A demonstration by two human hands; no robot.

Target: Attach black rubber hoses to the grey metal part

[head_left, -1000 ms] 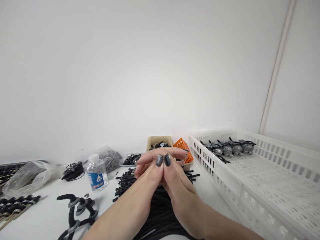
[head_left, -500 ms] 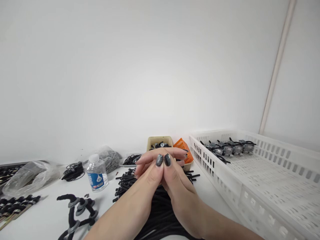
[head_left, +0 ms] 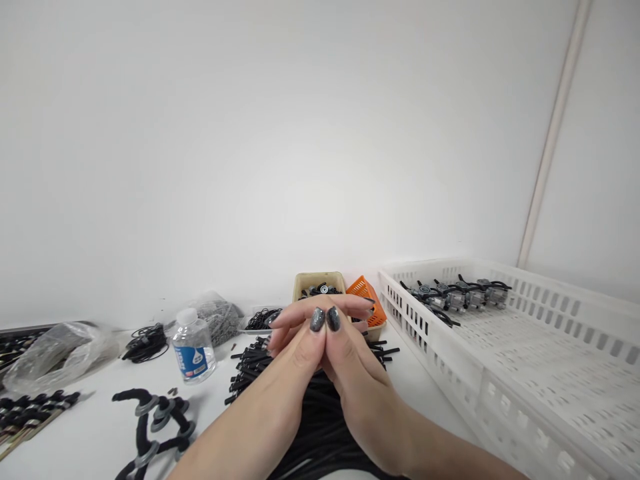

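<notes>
My left hand [head_left: 280, 400] and my right hand [head_left: 367, 400] are clasped together in the middle of the view. Their thumbs lie side by side, dark glittery nails pointing away from me. The fingers of both hands fold over each other beyond the thumbs; no object shows in them, though the space between the palms is hidden. Beneath both hands lies a thick bundle of black tubes [head_left: 320, 437], its cut ends fanning out on either side. To the left rest black bent tube pieces with grey rings [head_left: 145, 433].
A clear bottle [head_left: 193, 353] with a blue label stands left. Behind my hands are a beige bin [head_left: 299, 283] and an orange basket [head_left: 367, 293]. At right, a large white crate [head_left: 450, 373] holds several clear parts with black tubes [head_left: 455, 297]. Plastic bags [head_left: 65, 353] lie far left.
</notes>
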